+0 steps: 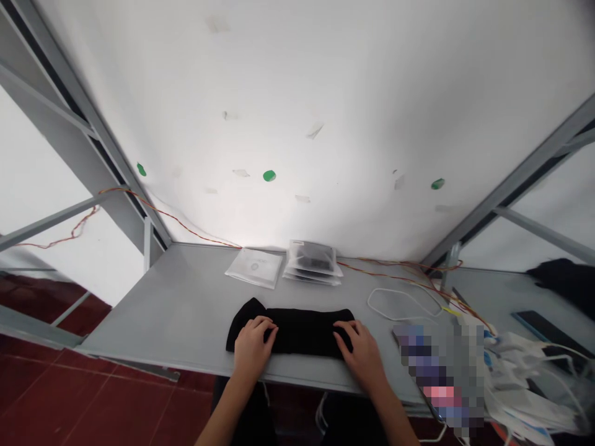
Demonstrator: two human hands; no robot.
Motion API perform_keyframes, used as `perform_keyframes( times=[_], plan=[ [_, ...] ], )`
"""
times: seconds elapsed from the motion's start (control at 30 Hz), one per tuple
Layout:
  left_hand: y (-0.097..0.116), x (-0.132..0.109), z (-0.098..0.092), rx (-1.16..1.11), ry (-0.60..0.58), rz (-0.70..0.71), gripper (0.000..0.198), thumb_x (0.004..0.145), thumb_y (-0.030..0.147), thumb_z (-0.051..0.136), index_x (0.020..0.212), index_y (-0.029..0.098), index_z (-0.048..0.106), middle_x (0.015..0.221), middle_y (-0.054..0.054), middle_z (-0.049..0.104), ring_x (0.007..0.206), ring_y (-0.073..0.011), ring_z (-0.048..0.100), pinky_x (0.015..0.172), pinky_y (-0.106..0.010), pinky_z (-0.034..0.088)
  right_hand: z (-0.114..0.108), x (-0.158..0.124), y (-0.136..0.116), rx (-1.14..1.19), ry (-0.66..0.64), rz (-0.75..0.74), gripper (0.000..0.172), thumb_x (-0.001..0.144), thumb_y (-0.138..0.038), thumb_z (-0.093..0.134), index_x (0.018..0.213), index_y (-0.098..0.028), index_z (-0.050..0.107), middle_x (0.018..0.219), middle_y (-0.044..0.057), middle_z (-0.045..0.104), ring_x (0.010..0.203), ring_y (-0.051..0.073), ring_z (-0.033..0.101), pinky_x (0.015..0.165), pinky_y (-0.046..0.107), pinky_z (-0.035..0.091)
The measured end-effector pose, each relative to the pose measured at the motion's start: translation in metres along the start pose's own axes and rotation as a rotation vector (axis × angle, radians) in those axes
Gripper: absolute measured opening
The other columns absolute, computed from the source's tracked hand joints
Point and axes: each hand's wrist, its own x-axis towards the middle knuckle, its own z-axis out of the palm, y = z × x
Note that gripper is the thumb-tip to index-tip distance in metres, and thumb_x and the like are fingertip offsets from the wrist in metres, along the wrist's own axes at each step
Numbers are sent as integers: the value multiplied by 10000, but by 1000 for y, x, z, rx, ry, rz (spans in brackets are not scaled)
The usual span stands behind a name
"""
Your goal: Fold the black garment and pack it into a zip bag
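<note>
A folded piece of black cloth (302,331) lies as a long strip near the front edge of the grey table, its left end flaring into a corner. What kind of garment or fabric it is cannot be made out. My left hand (253,344) rests on the left part, with thumb and fingertips curled together on the cloth. At the right end, my right hand (360,350) has its fingers bent over the cloth, thumb and fingertips gripping it. Both hands are bare.
Against the white wall, a flat plastic packet (255,267) lies beside a stack of packets (312,263) with dark contents. A white cable (404,303) loops to the right, above a phone-like device (441,378) with a blurred screen. White plastic bags (530,384) crowd the far right.
</note>
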Motion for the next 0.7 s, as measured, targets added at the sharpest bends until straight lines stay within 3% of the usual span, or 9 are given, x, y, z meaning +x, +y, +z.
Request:
perform_keyframes(
  times=[0.07, 0.13, 0.23, 0.3, 0.5, 0.63, 0.7],
  plan=[
    [4, 3, -1, 1, 6, -43, 112, 951, 233, 630, 873, 249, 708, 1004, -10, 733, 867, -191, 680, 706, -296, 472, 1, -1, -7, -23, 13, 26, 242, 984, -324, 519, 1104, -280, 724, 1055, 82, 705, 917, 264, 681, 788, 402, 536],
    [9, 5, 0, 6, 18, -61, 105, 931, 208, 643, 849, 245, 695, 982, -12, 720, 885, -207, 665, 718, -310, 458, 5, -2, -17, -45, 29, 38, 291, 973, -224, 487, 1121, -288, 730, 1173, 97, 711, 1055, 298, 675, 896, 475, 519],
    [16, 2, 4, 6, 37, -25, 144, 931, 149, 615, 882, 246, 709, 1052, -35, 719, 1043, -251, 634, 860, -381, 450, 17, -4, -28, -39, -16, -93, 590, 887, -1, 386, 1294, -301, 690, 1425, 51, 655, 1369, 271, 556, 1148, 529, 377],
    [17, -2, 8, -7, 32, 25, 220, 941, 99, 564, 900, 248, 720, 1063, -41, 726, 1063, -247, 629, 900, -403, 443, 26, -5, -29, -26, -62, -184, 720, 839, 58, 348, 1410, -284, 624, 1482, 24, 629, 1428, 228, 517, 1209, 510, 325],
    [-4, 1, 11, -59, 0, 144, 276, 966, 106, 498, 957, 245, 736, 1008, -45, 746, 933, -208, 679, 821, -356, 513, 27, -2, -9, 45, -154, -136, 616, 924, -76, 380, 1462, -298, 583, 1496, 30, 615, 1403, 228, 558, 1141, 511, 452],
    [-17, 1, 2, -68, -23, 236, 275, 977, 147, 524, 1071, 279, 746, 1046, -31, 771, 995, -193, 704, 946, -372, 510, 21, 1, -1, 78, -176, -152, 570, 941, -122, 399, 1434, -310, 613, 1468, 41, 640, 1386, 221, 577, 1101, 480, 499],
    [-19, -6, -3, -55, -15, 254, 293, 978, 151, 526, 1110, 298, 743, 1107, -35, 771, 1095, -217, 689, 1085, -460, 431, 20, 1, -2, 78, -163, -162, 552, 949, -138, 409, 1434, -303, 615, 1466, 48, 641, 1383, 226, 579, 1091, 472, 505]
  ],
)
